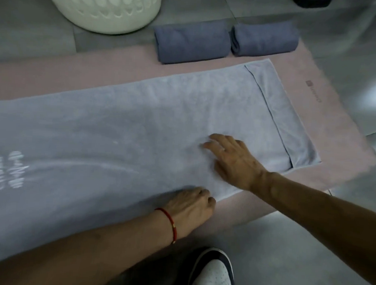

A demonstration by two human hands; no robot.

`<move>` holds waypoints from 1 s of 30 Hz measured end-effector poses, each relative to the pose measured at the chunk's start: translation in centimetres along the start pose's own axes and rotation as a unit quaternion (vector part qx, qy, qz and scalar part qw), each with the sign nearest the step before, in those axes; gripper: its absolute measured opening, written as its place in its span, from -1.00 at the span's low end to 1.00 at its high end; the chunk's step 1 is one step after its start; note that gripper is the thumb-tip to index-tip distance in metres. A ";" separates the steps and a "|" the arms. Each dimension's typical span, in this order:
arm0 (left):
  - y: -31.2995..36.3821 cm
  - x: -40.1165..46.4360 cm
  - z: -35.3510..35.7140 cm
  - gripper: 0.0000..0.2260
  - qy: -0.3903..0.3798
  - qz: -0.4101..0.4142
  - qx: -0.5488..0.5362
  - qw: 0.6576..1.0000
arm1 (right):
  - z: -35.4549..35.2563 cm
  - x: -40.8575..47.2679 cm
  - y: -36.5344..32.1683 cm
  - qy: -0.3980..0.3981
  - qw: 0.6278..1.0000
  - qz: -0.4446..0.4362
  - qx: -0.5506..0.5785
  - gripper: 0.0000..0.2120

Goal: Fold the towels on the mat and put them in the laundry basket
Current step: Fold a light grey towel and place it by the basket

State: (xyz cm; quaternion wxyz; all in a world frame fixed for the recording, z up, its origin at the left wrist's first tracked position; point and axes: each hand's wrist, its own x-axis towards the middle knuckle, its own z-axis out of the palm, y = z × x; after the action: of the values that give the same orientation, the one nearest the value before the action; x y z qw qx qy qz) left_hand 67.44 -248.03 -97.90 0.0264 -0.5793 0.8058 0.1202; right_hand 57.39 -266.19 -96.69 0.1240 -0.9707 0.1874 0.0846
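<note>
Right hand (pixel 235 161) flattens the towel (pixel 119 126) (left hand (pixel 190 205) grips its edge).

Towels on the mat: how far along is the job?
Done: two dark folded towels sit on the pink mat, not yet in the laundry basket. In hand: right hand flattens the light towel; left hand grips its near edge. Left: folding it, loading all three.

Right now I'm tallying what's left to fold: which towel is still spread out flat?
The large light lavender towel under both hands, laid along the pink mat. The two darker blue-grey towels beyond it are already folded.
</note>
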 end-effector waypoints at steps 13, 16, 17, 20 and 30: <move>-13.0 -31.2 0.2 -0.53 -0.067 -0.217 -0.005 0.974 | -1.7 6.9 -18.4 -0.194 0.891 -0.384 -0.147 -0.51; -11.8 -35.4 3.8 -0.50 -0.008 -0.329 -0.084 0.941 | 2.5 7.6 -23.2 -0.132 0.895 -0.410 -0.117 -0.68; -11.0 -36.3 4.7 -0.50 0.014 -0.350 -0.099 0.931 | 3.8 7.9 -25.1 -0.127 0.899 -0.407 -0.100 -0.70; -8.3 -37.5 6.3 -0.59 0.088 -0.437 -0.046 0.894 | 6.3 8.0 -30.0 -0.113 0.928 -0.355 -0.011 -0.65; -8.8 -40.0 8.5 -0.59 0.215 -0.731 -0.126 0.635 | 9.8 7.5 -35.5 -0.039 0.958 -0.285 0.003 -0.56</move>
State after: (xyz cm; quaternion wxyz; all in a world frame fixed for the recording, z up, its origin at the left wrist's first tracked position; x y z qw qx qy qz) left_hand 87.97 -211.71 -100.28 -0.1419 -0.9862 0.0781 0.0340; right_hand 76.80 -234.14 -100.23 0.1534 -0.9793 -0.1022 0.0830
